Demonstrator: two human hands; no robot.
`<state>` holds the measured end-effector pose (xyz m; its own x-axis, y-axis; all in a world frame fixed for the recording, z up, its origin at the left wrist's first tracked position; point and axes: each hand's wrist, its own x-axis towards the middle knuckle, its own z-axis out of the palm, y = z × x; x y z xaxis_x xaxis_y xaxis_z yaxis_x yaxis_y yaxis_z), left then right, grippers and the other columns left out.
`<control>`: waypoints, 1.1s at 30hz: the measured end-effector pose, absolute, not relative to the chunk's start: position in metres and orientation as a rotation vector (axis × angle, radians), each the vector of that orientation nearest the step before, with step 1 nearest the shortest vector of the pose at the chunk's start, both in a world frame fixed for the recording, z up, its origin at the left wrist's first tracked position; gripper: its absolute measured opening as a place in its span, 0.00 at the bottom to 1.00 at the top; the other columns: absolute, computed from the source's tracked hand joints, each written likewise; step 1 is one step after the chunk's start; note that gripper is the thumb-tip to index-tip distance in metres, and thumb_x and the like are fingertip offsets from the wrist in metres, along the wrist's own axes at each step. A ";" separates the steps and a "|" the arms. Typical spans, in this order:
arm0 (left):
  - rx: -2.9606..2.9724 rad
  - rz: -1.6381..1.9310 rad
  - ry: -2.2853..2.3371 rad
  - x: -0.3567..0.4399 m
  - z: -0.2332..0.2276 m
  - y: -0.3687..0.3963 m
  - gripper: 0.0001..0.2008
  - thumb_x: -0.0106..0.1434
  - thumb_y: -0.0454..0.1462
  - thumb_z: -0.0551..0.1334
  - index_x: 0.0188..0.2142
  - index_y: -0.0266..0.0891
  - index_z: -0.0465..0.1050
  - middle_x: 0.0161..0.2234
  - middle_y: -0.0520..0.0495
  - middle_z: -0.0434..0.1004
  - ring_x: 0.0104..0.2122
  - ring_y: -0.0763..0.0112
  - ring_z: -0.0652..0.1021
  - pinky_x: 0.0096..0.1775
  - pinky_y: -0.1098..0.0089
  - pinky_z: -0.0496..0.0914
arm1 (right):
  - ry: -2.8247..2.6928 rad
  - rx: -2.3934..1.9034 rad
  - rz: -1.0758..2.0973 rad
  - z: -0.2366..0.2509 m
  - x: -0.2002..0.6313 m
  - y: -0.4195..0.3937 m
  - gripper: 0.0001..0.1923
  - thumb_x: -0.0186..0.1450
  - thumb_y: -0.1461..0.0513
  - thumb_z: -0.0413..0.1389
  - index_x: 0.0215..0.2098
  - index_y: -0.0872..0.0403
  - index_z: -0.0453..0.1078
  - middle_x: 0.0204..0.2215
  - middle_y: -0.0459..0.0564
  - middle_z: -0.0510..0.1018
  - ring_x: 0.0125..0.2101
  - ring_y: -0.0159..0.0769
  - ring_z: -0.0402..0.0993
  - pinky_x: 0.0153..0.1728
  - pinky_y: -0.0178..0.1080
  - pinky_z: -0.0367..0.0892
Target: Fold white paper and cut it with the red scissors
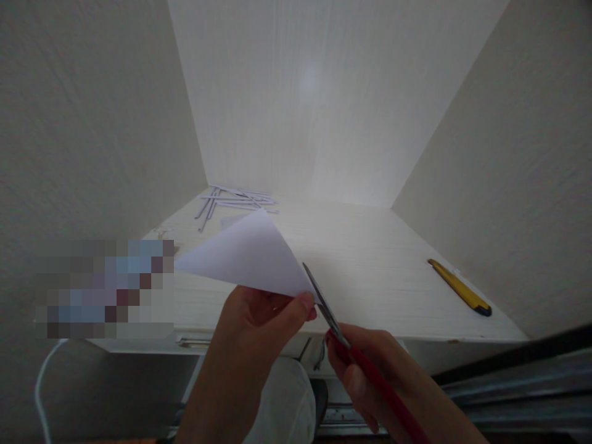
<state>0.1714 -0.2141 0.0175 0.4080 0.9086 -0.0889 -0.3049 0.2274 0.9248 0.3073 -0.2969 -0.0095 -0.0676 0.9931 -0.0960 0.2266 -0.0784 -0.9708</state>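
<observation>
Here, in the head view, the left hand (261, 317) pinches a white paper triangle (247, 253) above the counter (379, 262), its long edge sloping from left tip down to right corner, where scissors (333, 325), gripped by the right hand (382, 348), point forward and slightly left.

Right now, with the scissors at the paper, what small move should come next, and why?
I'd probably ease the left hand's thumb slightly back before any snip. Its tip pinches the paper near the corner, close beside the blades of the scissors in the right hand, so closing them could nick it.
</observation>
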 end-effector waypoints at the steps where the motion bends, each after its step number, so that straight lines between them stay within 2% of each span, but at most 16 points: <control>1: 0.997 0.949 0.745 0.171 0.018 -0.214 0.10 0.50 0.31 0.68 0.33 0.39 0.74 0.29 0.52 0.81 0.30 0.71 0.79 0.33 0.74 0.74 | -1.380 -1.402 1.213 -0.010 0.307 -0.297 0.30 0.59 0.36 0.48 0.24 0.54 0.58 0.18 0.39 0.56 0.17 0.23 0.47 0.15 0.29 0.46; 7: 0.994 0.955 0.756 0.172 0.020 -0.215 0.06 0.49 0.31 0.67 0.29 0.39 0.75 0.26 0.52 0.79 0.26 0.73 0.77 0.30 0.75 0.72 | -1.388 -1.427 1.215 -0.004 0.303 -0.297 0.32 0.57 0.34 0.46 0.23 0.54 0.56 0.17 0.39 0.54 0.17 0.23 0.47 0.15 0.30 0.45; 16: 0.964 0.919 0.771 0.171 0.018 -0.217 0.06 0.48 0.34 0.69 0.28 0.39 0.76 0.27 0.52 0.80 0.29 0.71 0.77 0.32 0.75 0.72 | -1.393 -1.412 1.246 -0.004 0.306 -0.297 0.33 0.55 0.33 0.47 0.23 0.54 0.56 0.17 0.39 0.54 0.17 0.23 0.48 0.14 0.29 0.45; 27: 0.936 0.954 0.711 0.171 0.016 -0.216 0.03 0.50 0.33 0.68 0.24 0.39 0.76 0.22 0.54 0.79 0.26 0.75 0.76 0.31 0.77 0.71 | -1.381 -1.436 1.203 0.000 0.305 -0.298 0.33 0.54 0.33 0.48 0.22 0.53 0.55 0.17 0.40 0.54 0.18 0.24 0.48 0.13 0.28 0.45; 33: 0.902 1.019 0.688 0.172 0.014 -0.215 0.06 0.52 0.35 0.67 0.21 0.40 0.75 0.20 0.55 0.78 0.24 0.76 0.76 0.31 0.78 0.70 | -1.392 -1.480 1.195 0.001 0.306 -0.297 0.32 0.55 0.33 0.47 0.23 0.54 0.56 0.17 0.41 0.55 0.19 0.25 0.49 0.13 0.29 0.46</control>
<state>0.1724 -0.2154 0.0136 0.3798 0.9221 -0.0735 -0.4132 0.2402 0.8784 0.3060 -0.2966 0.0012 -0.0345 0.9914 -0.1265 0.2747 -0.1123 -0.9550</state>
